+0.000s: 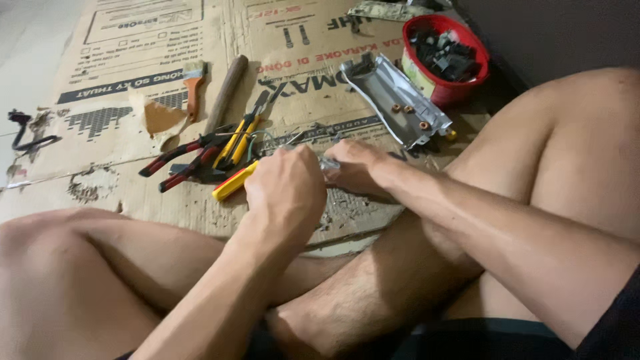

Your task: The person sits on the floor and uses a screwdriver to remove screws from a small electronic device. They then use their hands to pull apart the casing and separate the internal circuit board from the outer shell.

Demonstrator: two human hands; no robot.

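Screwdriver (232, 184), yellow handle, gripped in left hand (285, 193) fingers | right hand (357, 167) fingers pinch small clear part (328, 163) on cardboard sheet (133, 100) | part likely light, fragile, slippery; hold by edges

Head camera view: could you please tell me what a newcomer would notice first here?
Two bare hands meet mid-frame over flattened cardboard: the left hand grips a yellow-handled tool, the right hand pinches something small. Left of them lie red-handled pliers; top right stands a red bowl of dark parts.
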